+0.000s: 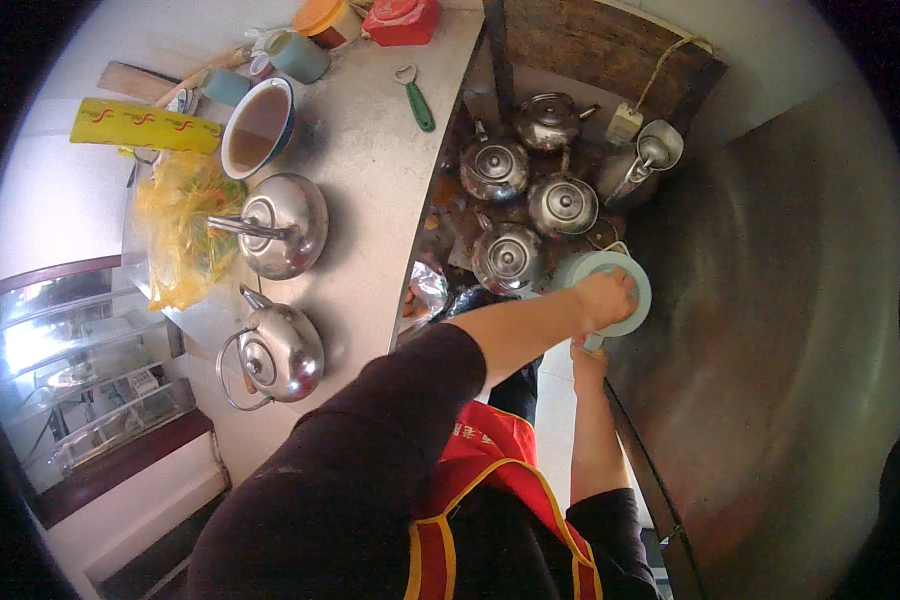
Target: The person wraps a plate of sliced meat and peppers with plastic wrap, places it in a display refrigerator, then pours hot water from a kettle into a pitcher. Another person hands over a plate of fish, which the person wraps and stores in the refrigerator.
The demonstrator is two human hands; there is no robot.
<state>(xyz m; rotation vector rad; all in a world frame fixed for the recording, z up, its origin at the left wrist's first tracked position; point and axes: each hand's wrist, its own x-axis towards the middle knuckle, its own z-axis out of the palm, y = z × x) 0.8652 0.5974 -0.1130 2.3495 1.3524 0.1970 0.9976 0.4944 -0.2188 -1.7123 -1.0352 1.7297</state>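
A pale green jug-like vessel with a wide round rim is held in front of me. My right hand grips its handle from below. Over the vessel's mouth lies my left hand, fingers curled inside the rim; whether they pinch a lid or something else is hidden. Just left of the vessel stands a metal kettle. Behind that one are more metal kettles, among them one in the middle, one at the left and one farthest back.
On the counter at left stand two steel kettles, a bowl of brown liquid, a yellow plastic bag and a green-handled peeler. A metal ladle and power socket are at the back. A large metal surface bounds the right.
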